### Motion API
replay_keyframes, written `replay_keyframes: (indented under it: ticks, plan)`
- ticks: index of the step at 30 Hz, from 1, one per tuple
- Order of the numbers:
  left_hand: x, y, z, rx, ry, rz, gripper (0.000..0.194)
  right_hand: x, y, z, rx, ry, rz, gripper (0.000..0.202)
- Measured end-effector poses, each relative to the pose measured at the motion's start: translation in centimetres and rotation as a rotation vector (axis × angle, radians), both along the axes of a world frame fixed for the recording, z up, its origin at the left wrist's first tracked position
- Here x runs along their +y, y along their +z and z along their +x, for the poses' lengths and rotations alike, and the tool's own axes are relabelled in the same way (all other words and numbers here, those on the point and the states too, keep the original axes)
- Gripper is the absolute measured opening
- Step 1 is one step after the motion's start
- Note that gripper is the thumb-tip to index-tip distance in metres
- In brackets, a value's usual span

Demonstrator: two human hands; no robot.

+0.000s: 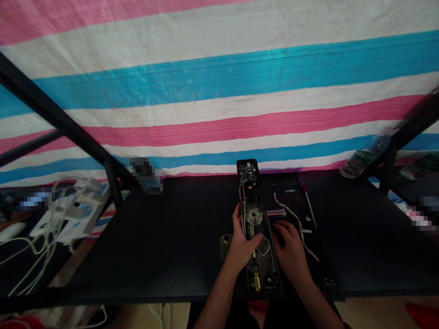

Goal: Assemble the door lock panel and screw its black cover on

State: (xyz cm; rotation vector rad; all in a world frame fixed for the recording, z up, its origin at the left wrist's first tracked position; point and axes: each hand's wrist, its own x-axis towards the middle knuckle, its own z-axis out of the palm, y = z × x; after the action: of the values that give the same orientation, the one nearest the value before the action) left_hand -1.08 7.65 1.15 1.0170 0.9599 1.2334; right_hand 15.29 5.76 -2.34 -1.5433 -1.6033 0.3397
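A long, narrow black device housing lies open on the table, showing circuit boards, a round silver disc, thin wires and a brass-coloured cylinder inside. My left hand grips its left side, fingers around the outer wall and thumb over the inside. My right hand is at the housing's right wall, fingers bent, with a dark gap between thumb and forefinger. I see nothing held there, and cannot tell whether the fingertips touch the wall. Beside my left wrist lies a small part with a round hole.
Right of the housing lie a white cable, a screwdriver and small loose parts on the black table. A plastic bottle leans at the back right. White boxes and cables crowd the left. Striped sheeting hangs behind.
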Motion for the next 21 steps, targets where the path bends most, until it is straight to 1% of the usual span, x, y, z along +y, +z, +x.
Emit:
replay_keyframes:
  ticks: [5, 11, 17, 21]
  plan:
    - [-0.1, 0.1, 0.0, 0.009, -0.004, -0.022, 0.096, 0.0, -0.1, 0.1, -0.005, -0.019, -0.006, 0.021]
    - [-0.2, 1.0, 0.1, 0.061, 0.032, -0.021, 0.089, 0.0, -0.1, 0.1, 0.010, 0.011, 0.001, 0.020]
    - [-0.1, 0.8, 0.0, 0.066, 0.037, -0.012, 0.088, -0.3, 1.1, 0.1, 0.176, 0.028, 0.002, 0.019]
    - [-0.1, 0.8, 0.0, 0.073, 0.037, -0.006, 0.088, -0.8, 2.3, 0.2, 0.280, 0.017, 0.054, 0.016]
